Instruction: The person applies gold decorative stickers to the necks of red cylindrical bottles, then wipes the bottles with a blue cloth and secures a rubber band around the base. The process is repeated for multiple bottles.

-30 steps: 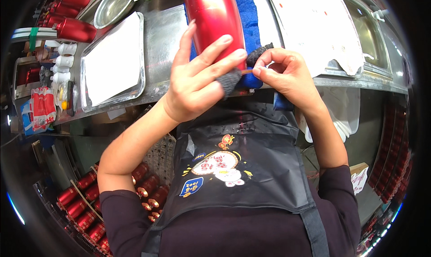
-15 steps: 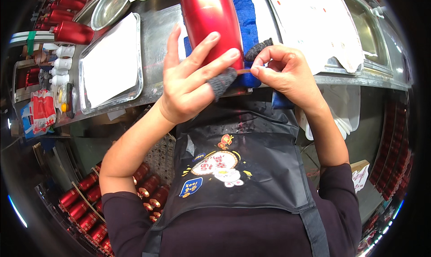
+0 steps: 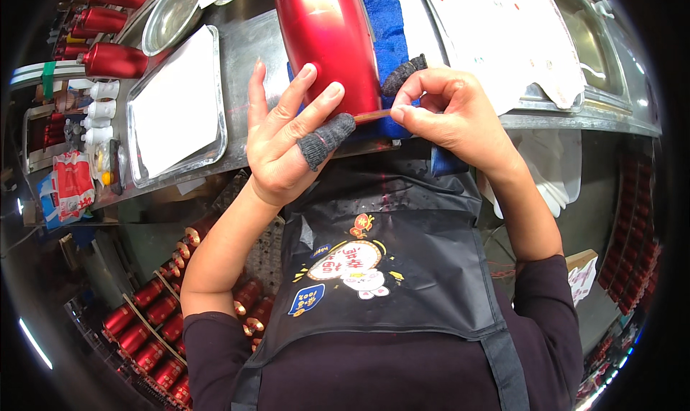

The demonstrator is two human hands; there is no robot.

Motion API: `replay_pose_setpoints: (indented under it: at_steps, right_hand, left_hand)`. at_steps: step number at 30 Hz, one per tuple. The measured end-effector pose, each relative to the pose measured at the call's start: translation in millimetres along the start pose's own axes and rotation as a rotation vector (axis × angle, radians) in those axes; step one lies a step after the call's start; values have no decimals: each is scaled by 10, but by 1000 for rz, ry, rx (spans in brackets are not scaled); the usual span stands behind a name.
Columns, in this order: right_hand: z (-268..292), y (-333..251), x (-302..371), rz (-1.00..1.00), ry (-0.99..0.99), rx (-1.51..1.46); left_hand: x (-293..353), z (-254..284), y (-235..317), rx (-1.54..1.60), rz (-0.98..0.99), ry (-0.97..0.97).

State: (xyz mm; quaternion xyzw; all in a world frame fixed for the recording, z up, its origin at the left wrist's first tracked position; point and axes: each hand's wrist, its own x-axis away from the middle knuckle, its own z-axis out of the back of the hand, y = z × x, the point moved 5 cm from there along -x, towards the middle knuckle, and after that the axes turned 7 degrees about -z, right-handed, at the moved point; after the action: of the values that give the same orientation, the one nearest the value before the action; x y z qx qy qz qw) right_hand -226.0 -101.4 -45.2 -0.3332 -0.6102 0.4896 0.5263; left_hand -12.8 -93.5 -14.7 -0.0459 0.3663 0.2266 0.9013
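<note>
My left hand [image 3: 284, 141] is open with its fingers spread, its fingertips over or against the lower part of a big glossy red bottle [image 3: 327, 37]. A dark grey knitted finger cover [image 3: 327, 139] sits on its thumb. From that thumb tip a thin brown strip [image 3: 372, 116] runs across to my right hand [image 3: 453, 113], which pinches the other end between thumb and finger. A second grey knitted cover [image 3: 405, 75] shows beside the right hand's bent fingers. Under the bottle lies a blue cloth [image 3: 388, 34] on the metal bench.
Left on the bench is a metal tray [image 3: 221, 116] with a white sheet [image 3: 172, 105]; a round metal bowl [image 3: 172, 16] lies behind it. White paper [image 3: 503, 37] spreads at the right beside a metal basin [image 3: 596, 44]. Racks of red bottles [image 3: 144, 332] stand below left.
My left hand has shifted left and slightly down, so more of the brown strip shows between the hands. The red bottle sits slightly further left in view. The right hand keeps its pinch.
</note>
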Motion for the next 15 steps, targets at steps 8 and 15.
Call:
replay_pose_setpoints:
  at_steps: [8,15]
  right_hand:
    - [4,120,-93,7,-26,13]
    - [-54,32,-63,86,-3,76]
  left_hand:
    - [-361,-98,39,-41,-219,-101]
    - [-78,-53,30,-8,-1,36]
